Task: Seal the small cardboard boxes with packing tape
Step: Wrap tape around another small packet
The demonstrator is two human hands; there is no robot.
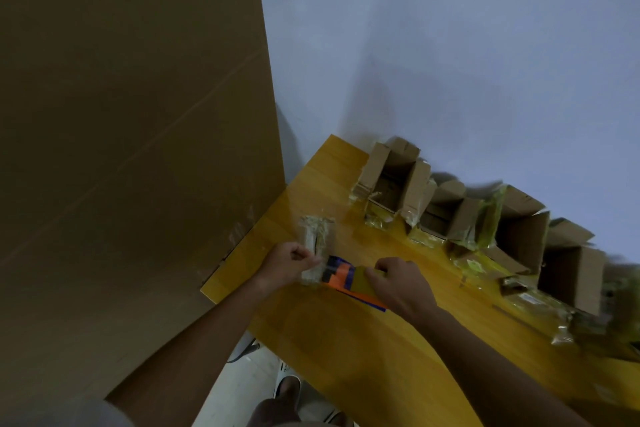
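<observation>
Boxes point(391, 184) stand open along the table point(346, 340). Left hand point(287, 262) pinches tape point(317, 246); right hand point(398, 282) grips the orange dispenser point(343, 276).

You have open table point(346, 340) surface near you; a row of open boxes point(450, 211) blocks the far edge, cardboard sheet point(131, 114) walls the left.

A row of open boxes point(485, 218) stands along the table's point(346, 340) far edge by the wall point(450, 45). A cardboard sheet point(121, 114) stands left of the table.
</observation>
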